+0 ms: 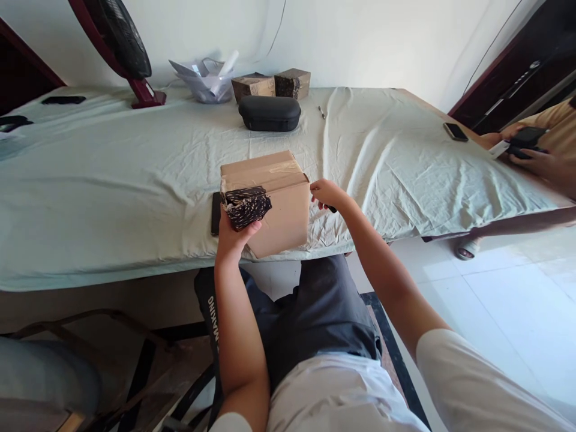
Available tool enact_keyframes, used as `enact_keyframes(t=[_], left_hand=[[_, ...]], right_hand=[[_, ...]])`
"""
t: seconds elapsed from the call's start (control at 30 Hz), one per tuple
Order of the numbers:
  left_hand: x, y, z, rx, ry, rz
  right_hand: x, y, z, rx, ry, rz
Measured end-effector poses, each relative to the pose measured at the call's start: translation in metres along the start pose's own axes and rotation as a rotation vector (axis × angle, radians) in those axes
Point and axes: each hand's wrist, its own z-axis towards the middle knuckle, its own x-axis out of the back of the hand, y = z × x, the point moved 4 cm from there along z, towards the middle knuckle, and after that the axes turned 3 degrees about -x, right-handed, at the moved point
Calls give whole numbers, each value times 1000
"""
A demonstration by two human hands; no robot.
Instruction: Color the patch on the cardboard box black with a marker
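A brown cardboard box (285, 213) with clear tape on its top stands near the table's front edge. My left hand (231, 243) is closed round a small black-and-tan patterned block (247, 207), held against the box's left front corner. Whether the block is separate from the box I cannot tell. At the box's right side is my right hand (328, 195), its fingers curled in. A short dark end (332, 209) pokes out below that hand; what it belongs to is hidden. Behind my left hand, a flat dark object (216, 213) lies partly covered by the box.
On the green tablecloth (148, 174) stand a black zip case (270, 114), two small taped boxes (292, 83), a plastic bag (209, 81) and a red fan (144, 93). A pen (321, 112) and phone (456, 132) lie right. Another person's hands (533, 159) hold a dark device.
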Motion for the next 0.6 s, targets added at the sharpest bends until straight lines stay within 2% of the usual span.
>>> enact_keyframes(t=[0.1,0.2,0.27,0.33,0.47,0.53,0.6], left_hand=[[-2,-5,0,33,11,-11],[-4,-17,-6,105,-26,-84],[-7,-24,-11,153,-67,-123],[-9,-28,-15,175,-91,-131],[-15,-25,-15,162,-100,-117],[-20,-20,-11,153,-88,-115],[-26,-18,-8,172,-56,-131]], right_hand=[[19,3,-17,-34,-8,352],[34,-9,-31,118,-22,899],[39,-19,-37,242,0,1071],[41,-24,-41,306,72,1119],[42,-29,-50,327,264,1095],[46,-33,-63,352,416,1099],[50,-43,-81,437,598,1100]])
